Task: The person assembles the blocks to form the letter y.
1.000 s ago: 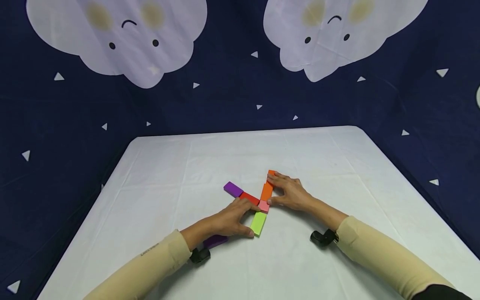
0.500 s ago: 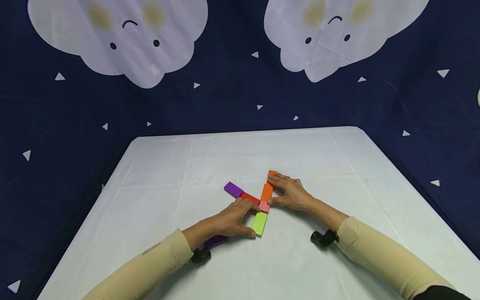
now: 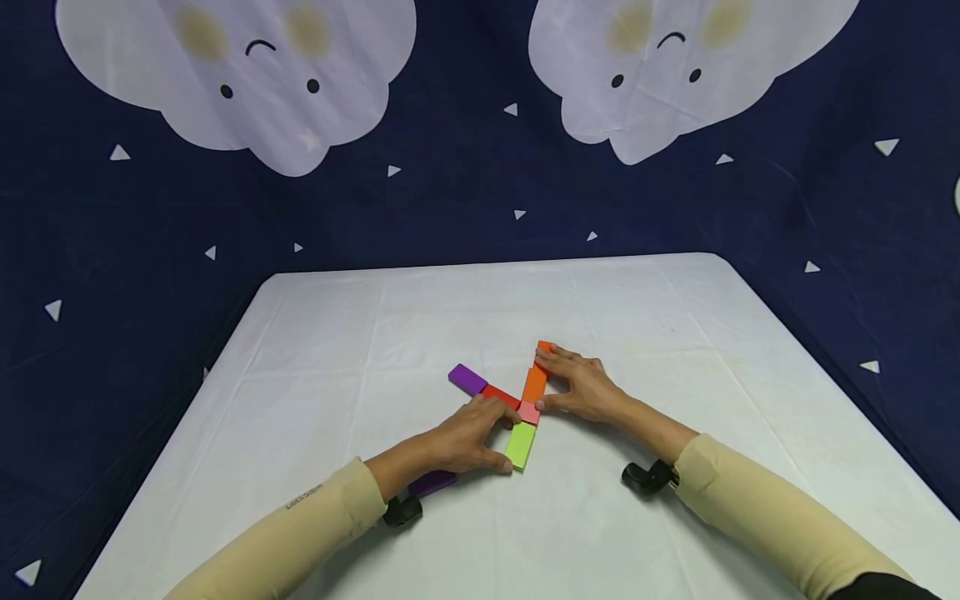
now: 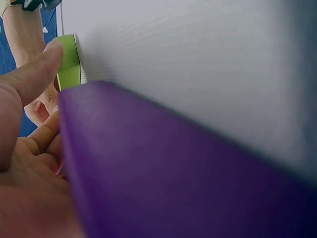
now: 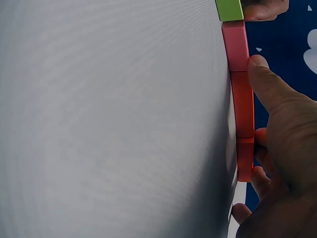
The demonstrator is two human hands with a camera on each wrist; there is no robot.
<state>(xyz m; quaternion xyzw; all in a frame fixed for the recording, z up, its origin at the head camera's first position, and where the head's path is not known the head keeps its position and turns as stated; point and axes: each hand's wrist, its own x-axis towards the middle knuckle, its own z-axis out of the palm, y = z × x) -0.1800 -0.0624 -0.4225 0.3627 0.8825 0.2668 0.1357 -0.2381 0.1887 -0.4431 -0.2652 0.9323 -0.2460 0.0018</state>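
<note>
In the head view, a lime green block [image 3: 521, 447], a pink block [image 3: 528, 412] and two orange blocks [image 3: 534, 385] form a line on the white table. My left hand [image 3: 467, 437] touches the green block with the thumb near its close end, while its index fingertip lies by the green and pink joint. My right hand [image 3: 585, 387] rests along the other side, thumb at the pink block and fingertips on the far orange block. From the pink block a red block [image 3: 501, 395] and a purple block [image 3: 467, 379] branch off to the upper left.
Another purple block [image 3: 432, 482] lies partly hidden under my left wrist; it looms large as a purple block [image 4: 163, 168] in the left wrist view. Behind the white table [image 3: 637, 525] hangs a dark blue cloth [image 3: 465, 225] with clouds and triangles.
The green block has shifted slightly right and then away from me, against the pink block, with my left thumb following. My right hand stays in place.
</note>
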